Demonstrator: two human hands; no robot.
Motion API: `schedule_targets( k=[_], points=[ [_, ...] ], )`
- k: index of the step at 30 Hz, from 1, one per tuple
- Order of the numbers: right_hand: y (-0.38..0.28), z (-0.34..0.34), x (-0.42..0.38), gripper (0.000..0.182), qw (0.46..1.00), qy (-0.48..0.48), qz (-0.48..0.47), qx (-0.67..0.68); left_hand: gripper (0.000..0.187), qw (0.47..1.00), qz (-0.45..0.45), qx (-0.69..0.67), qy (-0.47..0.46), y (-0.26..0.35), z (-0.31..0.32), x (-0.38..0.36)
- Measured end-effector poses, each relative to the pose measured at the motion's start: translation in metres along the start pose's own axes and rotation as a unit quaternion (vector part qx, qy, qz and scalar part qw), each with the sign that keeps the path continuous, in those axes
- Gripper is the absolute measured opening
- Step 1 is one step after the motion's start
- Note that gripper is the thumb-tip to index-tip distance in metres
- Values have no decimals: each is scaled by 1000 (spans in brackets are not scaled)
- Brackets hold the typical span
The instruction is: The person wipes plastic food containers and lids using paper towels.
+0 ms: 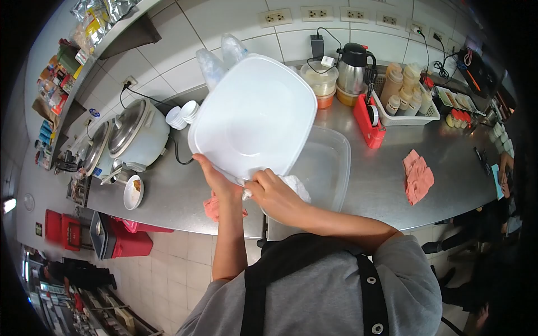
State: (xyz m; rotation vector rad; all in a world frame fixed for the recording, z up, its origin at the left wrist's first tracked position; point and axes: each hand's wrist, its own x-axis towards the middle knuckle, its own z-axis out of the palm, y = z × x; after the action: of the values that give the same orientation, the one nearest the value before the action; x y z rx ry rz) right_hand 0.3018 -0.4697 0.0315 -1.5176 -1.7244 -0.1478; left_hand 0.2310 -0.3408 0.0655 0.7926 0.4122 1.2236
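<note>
A large white plastic tub (255,112) is tilted up above the steel counter, its hollow inside facing me. My left hand (216,178) grips its lower left rim, thumb along the edge and fingers hidden behind. At the near rim, my right hand (276,193) is closed on a white cloth (297,187), possibly a paper towel, pressed against the tub. Below and to the right sits a clear plastic container (330,173), partly covered by the tub and my right arm. A salmon-coloured cloth (212,207) lies on the counter behind my left wrist.
Rice cookers (137,134) and a small white bowl (133,192) stand left. Along the back are a steel jug (353,70), a red holder (370,123) and a basket of bottles (409,119). Another pink cloth (417,176) lies right. People are at the far right and lower left.
</note>
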Motion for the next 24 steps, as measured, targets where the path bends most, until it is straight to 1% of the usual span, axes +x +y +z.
schedule_targets(
  k=[1, 3, 7, 10, 12, 15, 18, 22, 24],
  points=[
    [4, -3, -4, 28, 1000, 0, -4, 2, 74, 1000, 10, -13, -9, 1, -1, 1],
    [12, -10, -14, 27, 1000, -2, -9, 6, 75, 1000, 7, 6, -14, 10, 2, 0],
    [26, -28, -23, 25, 997, -11, -65, -29, 77, 1000, -1, 26, -6, 12, 4, -1],
    [47, -42, -30, 24, 992, -10, -104, -69, 80, 998, 12, 29, -46, 10, 0, 4],
    [59, -53, -32, 24, 988, -11, -128, -90, 79, 998, 9, 30, -55, 7, -3, 6],
    [72, -71, -32, 27, 986, -15, -125, -110, 77, 997, 6, 28, -78, 11, 0, 10],
    [83, -87, -31, 26, 976, -16, -162, -145, 73, 994, 0, 29, -104, 17, 4, 13],
    [114, -115, -25, 26, 972, -19, -115, -203, 72, 988, -12, 36, -147, 27, -11, 25],
    [125, -121, -23, 26, 969, -18, -112, -219, 76, 990, 2, 41, -133, 25, -10, 23]
  ],
)
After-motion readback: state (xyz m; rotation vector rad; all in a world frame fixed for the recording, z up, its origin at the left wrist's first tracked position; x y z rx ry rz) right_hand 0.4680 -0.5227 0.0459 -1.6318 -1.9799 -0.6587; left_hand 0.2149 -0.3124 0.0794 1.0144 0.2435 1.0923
